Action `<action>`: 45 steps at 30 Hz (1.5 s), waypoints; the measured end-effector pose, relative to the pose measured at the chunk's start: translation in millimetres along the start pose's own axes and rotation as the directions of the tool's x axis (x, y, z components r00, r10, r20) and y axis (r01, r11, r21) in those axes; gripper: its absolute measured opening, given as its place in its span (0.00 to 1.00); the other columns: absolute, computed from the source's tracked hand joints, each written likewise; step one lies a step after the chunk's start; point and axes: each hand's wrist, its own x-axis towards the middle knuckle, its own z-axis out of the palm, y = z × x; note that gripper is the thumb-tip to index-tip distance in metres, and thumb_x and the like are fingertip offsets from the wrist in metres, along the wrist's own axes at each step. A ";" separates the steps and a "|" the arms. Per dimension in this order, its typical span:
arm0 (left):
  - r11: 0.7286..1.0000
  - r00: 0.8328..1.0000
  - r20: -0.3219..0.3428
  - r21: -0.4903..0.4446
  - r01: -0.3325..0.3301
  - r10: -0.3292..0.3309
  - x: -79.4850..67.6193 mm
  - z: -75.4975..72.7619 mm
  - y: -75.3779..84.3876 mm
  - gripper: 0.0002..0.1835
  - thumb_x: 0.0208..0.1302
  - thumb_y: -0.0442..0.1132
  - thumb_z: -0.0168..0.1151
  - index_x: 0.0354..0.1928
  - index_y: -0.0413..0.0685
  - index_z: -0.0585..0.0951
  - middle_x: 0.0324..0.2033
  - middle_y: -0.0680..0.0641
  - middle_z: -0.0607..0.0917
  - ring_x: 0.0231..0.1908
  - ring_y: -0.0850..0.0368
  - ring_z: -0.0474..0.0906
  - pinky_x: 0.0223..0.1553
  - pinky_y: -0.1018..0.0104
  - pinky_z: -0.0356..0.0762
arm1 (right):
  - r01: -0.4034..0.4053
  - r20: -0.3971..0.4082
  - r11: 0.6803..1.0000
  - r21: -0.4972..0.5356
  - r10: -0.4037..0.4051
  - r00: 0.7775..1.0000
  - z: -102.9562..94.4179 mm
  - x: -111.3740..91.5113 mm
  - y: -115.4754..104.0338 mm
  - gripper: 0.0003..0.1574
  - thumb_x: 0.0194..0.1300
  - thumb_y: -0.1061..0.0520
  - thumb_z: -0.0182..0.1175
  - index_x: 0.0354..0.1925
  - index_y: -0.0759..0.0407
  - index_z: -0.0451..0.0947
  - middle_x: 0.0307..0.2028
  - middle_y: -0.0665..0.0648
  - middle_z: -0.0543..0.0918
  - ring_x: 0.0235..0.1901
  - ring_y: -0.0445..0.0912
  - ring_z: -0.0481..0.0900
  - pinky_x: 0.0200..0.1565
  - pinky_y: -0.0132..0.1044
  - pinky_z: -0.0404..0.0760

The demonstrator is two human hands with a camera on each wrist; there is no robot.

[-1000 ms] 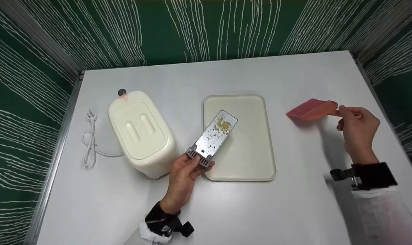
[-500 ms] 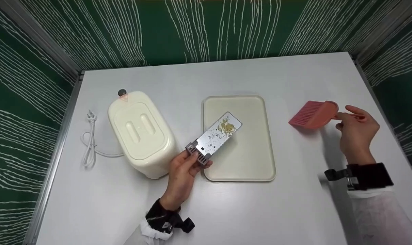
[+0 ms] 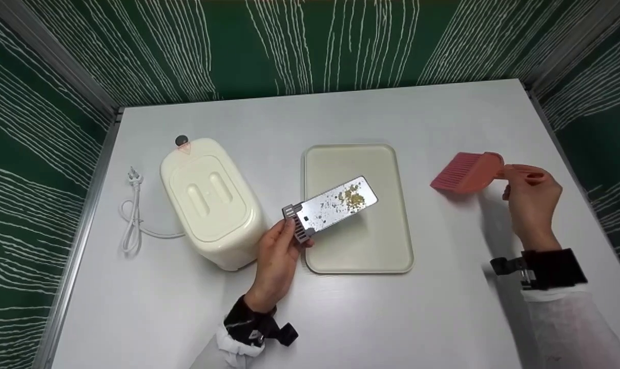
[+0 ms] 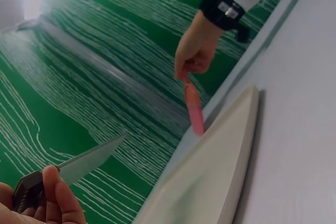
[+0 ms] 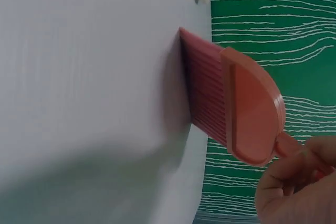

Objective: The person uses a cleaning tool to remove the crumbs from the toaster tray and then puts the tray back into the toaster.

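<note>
My left hand (image 3: 278,256) grips the grey slotted end of a flat metal crumb tray (image 3: 335,205). Yellowish and dark crumbs (image 3: 353,199) lie on its far half. The crumb tray is held above a cream rectangular tray (image 3: 361,251) on the table. Off to the right, my right hand (image 3: 534,207) pinches the handle of a small coral brush (image 3: 466,173). In the right wrist view the bristles (image 5: 202,85) point down at the white tabletop; whether they touch it I cannot tell.
A cream toaster (image 3: 212,200) with a lid over its top stands left of the tray. Its white cord and plug (image 3: 134,205) lie coiled farther left. Green walls with white streaks (image 3: 320,46) border the back and sides of the white table (image 3: 443,307).
My left hand has turned the crumb tray clockwise, its far end now pointing more to the right. The brush has swung its bristles slightly downward and been steadied at the right.
</note>
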 end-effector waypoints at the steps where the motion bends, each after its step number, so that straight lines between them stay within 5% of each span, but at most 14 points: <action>1: 1.000 1.000 -0.001 0.000 -0.003 0.003 0.5 0.2 0.2 0.22 0.85 0.36 0.44 0.67 0.22 0.70 0.49 0.39 0.82 0.42 0.53 0.79 0.46 0.64 0.81 | 0.027 0.009 0.999 -0.034 -0.027 1.000 0.5 -1.1 0.6 0.13 0.70 0.56 0.70 0.47 0.62 0.80 0.32 0.50 0.90 0.24 0.40 0.82 0.26 0.24 0.78; 5: 1.000 1.000 -0.005 0.000 -0.003 0.003 2.2 1.6 1.0 0.22 0.85 0.36 0.43 0.67 0.22 0.70 0.48 0.39 0.82 0.40 0.54 0.79 0.46 0.65 0.81 | 0.099 0.033 0.994 -0.048 -0.097 0.995 4.5 -6.0 -1.0 0.10 0.72 0.58 0.67 0.45 0.63 0.81 0.32 0.52 0.90 0.26 0.41 0.86 0.30 0.26 0.84; 20: 1.000 1.000 -0.011 0.008 0.010 -0.010 3.9 2.1 0.7 0.21 0.85 0.37 0.44 0.66 0.24 0.72 0.47 0.40 0.82 0.39 0.54 0.79 0.46 0.65 0.80 | 0.273 0.081 0.938 0.212 -0.295 0.952 37.5 -45.9 -53.2 0.09 0.72 0.65 0.63 0.43 0.74 0.82 0.33 0.67 0.88 0.21 0.49 0.85 0.33 0.36 0.86; 29: 1.000 1.000 -0.026 -0.001 0.007 -0.007 5.1 3.9 1.4 0.22 0.85 0.36 0.45 0.64 0.22 0.72 0.45 0.41 0.83 0.39 0.54 0.79 0.44 0.66 0.80 | 0.186 0.190 0.914 0.360 -0.267 0.945 51.0 -76.4 -57.8 0.17 0.72 0.63 0.66 0.46 0.79 0.75 0.34 0.72 0.87 0.21 0.53 0.84 0.32 0.39 0.89; 36: 1.000 1.000 -0.019 -0.014 -0.016 0.015 3.8 6.2 7.9 0.22 0.85 0.36 0.44 0.65 0.22 0.72 0.46 0.39 0.82 0.38 0.53 0.78 0.44 0.66 0.80 | 0.150 0.250 0.928 0.341 -0.244 0.937 65.3 -96.2 -62.7 0.19 0.73 0.60 0.66 0.47 0.78 0.75 0.35 0.72 0.87 0.23 0.52 0.86 0.33 0.39 0.89; 45: 1.000 1.000 0.003 -0.019 -0.024 0.024 3.6 13.7 13.7 0.22 0.84 0.36 0.45 0.64 0.21 0.73 0.45 0.39 0.83 0.39 0.54 0.79 0.43 0.66 0.82 | 0.074 0.314 0.887 0.456 -0.239 0.919 74.0 -116.7 -63.5 0.16 0.73 0.63 0.65 0.46 0.79 0.74 0.32 0.71 0.86 0.23 0.52 0.86 0.33 0.39 0.89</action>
